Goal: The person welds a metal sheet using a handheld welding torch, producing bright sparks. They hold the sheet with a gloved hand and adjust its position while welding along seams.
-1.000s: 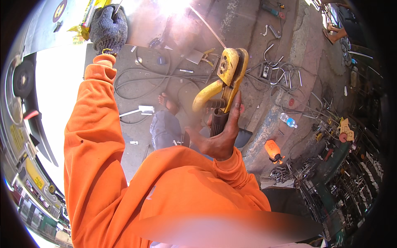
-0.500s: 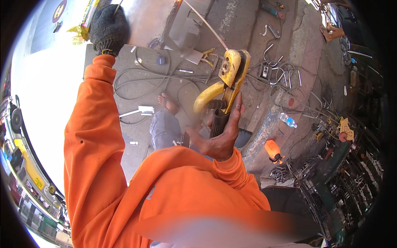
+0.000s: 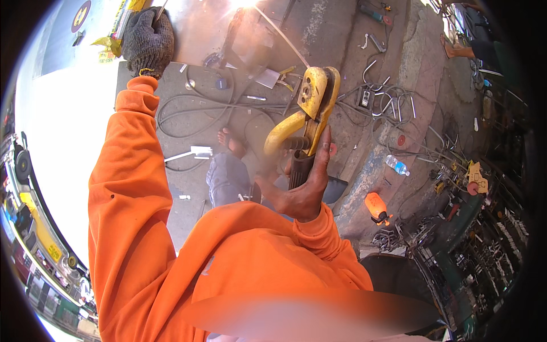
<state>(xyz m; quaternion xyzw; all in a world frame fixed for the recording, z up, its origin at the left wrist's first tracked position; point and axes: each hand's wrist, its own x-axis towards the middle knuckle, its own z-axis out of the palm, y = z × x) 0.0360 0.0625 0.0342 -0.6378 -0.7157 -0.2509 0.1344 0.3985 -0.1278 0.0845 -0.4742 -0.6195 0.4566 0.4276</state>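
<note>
My left hand point(image 3: 149, 43), in a dark grey knit glove, is closed around a thin rod point(image 3: 162, 11) at the upper left, beside a pale metal surface point(image 3: 188, 28). My bare right hand point(image 3: 305, 196) grips the black handle of a yellow welding electrode holder point(image 3: 312, 94) in the middle. From its jaws a long thin welding electrode point(image 3: 282, 35) runs up and left. At the electrode's far tip burns a bright welding arc point(image 3: 247, 3), cut by the top edge, with smoke around it. Glare hides the metal just there.
Looped cables point(image 3: 171, 117) lie on the floor under my arms. To the right are a socket box point(image 3: 365, 98), bent metal tubes point(image 3: 393, 105), a water bottle point(image 3: 397, 165) and an orange bottle point(image 3: 375, 205). Another person's leg point(image 3: 458, 51) shows at far upper right.
A bright arc and smoke have appeared at the electrode's tip. The electrode holder has shifted slightly up and left with my right hand. My left hand has turned a little, staying in nearly the same place.
</note>
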